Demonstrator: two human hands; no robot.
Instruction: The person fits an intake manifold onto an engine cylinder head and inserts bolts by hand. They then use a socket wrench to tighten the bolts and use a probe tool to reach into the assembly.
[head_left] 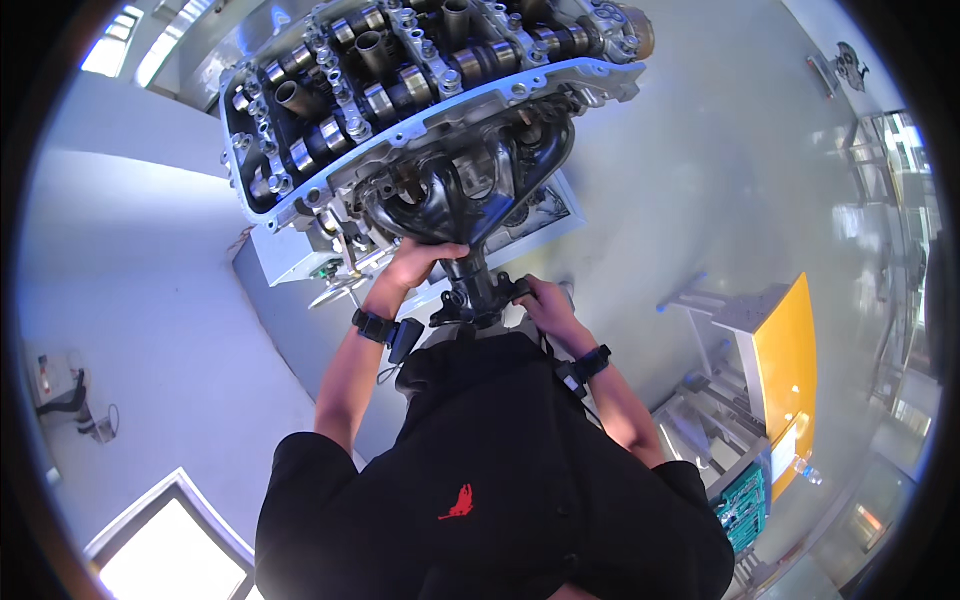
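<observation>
A dark exhaust manifold [437, 212] with several curved pipes hangs along the near side of an engine [410, 95]. Its pipes merge into a short outlet that points toward my body and ends in a flange [482, 312]. My left hand [415, 264] grips the manifold where the pipes join, thumb on top, the other fingers mostly hidden beneath. At the outlet's right side my right hand [548, 305] has its fingers closed around the flange end. Whether the manifold touches the engine at every port cannot be made out. Camshafts show in the engine's uncovered top.
Below the engine is a pale stand [285, 255], with a small handwheel [335, 292] at its left. A workbench with a yellow top [785, 350] stands to the right, holding a green tool tray [745, 508] and a bottle [808, 472]. A white wall [150, 280] is on the left.
</observation>
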